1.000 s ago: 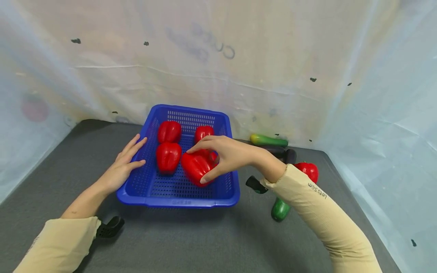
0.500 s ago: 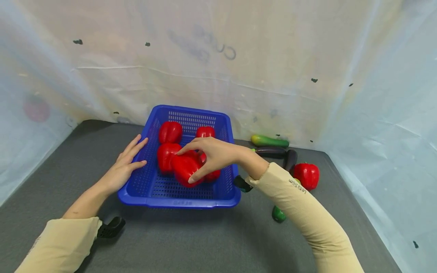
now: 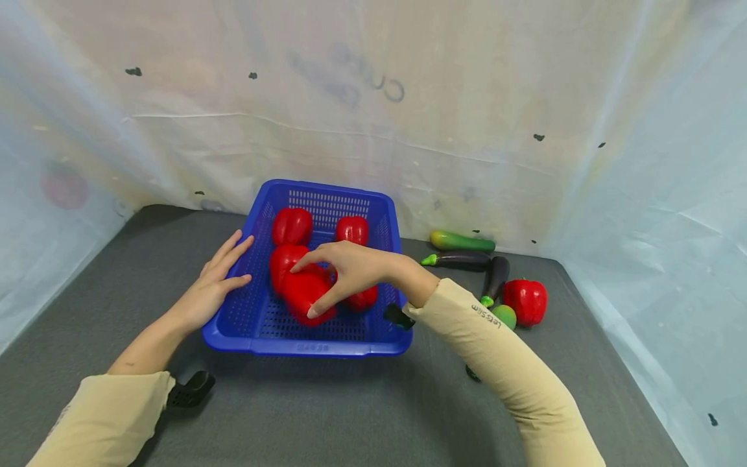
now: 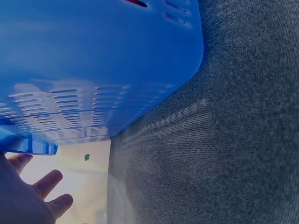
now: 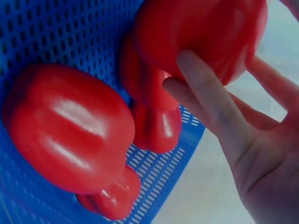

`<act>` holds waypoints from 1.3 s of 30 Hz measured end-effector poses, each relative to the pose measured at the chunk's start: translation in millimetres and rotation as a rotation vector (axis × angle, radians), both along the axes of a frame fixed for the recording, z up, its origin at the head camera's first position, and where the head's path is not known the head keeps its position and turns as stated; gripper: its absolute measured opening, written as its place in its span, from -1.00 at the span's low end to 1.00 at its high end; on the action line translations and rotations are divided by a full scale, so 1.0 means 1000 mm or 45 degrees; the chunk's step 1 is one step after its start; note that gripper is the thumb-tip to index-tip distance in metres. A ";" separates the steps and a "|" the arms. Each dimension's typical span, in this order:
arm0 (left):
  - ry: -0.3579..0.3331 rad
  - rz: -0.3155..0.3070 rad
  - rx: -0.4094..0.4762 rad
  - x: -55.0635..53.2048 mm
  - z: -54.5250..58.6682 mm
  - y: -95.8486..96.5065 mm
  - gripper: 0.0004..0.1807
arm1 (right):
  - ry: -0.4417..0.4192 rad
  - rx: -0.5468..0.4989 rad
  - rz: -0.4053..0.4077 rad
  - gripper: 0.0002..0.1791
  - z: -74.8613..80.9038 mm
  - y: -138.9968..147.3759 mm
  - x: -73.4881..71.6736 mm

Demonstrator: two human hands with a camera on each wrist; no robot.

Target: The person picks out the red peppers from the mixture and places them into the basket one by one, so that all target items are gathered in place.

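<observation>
A red bell pepper [image 3: 307, 301] is inside the blue basket [image 3: 309, 347], toward its near side, gripped by the right hand [image 3: 357, 269], thumb and fingers set wide apart round it. Four other peppers [image 3: 292, 227] lie in the basket. The left hand [image 3: 204, 296], fingers straight and spread, is at the basket's left side; its contact is hard to judge. Right of the basket lie eggplants [image 3: 463, 261] and another red pepper [image 3: 525, 302].

The blue basket [image 3: 312, 347] looks like smooth, perforated plastic with a slight sheen. Inside it, red peppers [image 3: 292, 226] shine, smooth and glossy. Beneath the basket, the surface [image 3: 338, 415] wears matt, woven-looking grey cloth; behind it, a creased plastic-looking sheet [image 3: 455, 78].
</observation>
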State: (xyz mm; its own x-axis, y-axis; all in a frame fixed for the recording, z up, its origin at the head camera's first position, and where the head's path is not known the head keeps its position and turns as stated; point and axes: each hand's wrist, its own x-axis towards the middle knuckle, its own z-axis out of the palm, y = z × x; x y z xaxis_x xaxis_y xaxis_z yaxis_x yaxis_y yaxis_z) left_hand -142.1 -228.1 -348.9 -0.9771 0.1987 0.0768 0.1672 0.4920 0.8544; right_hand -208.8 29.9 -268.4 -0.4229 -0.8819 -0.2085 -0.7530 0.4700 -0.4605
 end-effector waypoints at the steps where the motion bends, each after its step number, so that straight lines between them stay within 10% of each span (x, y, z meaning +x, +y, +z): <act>1: 0.000 -0.002 0.002 0.000 0.000 0.000 -0.29 | -0.010 -0.001 0.001 -0.25 -0.002 -0.001 0.000; 39: -0.036 -0.013 0.018 0.000 -0.001 -0.001 -0.29 | 0.050 0.038 -0.100 -0.29 -0.042 -0.043 0.007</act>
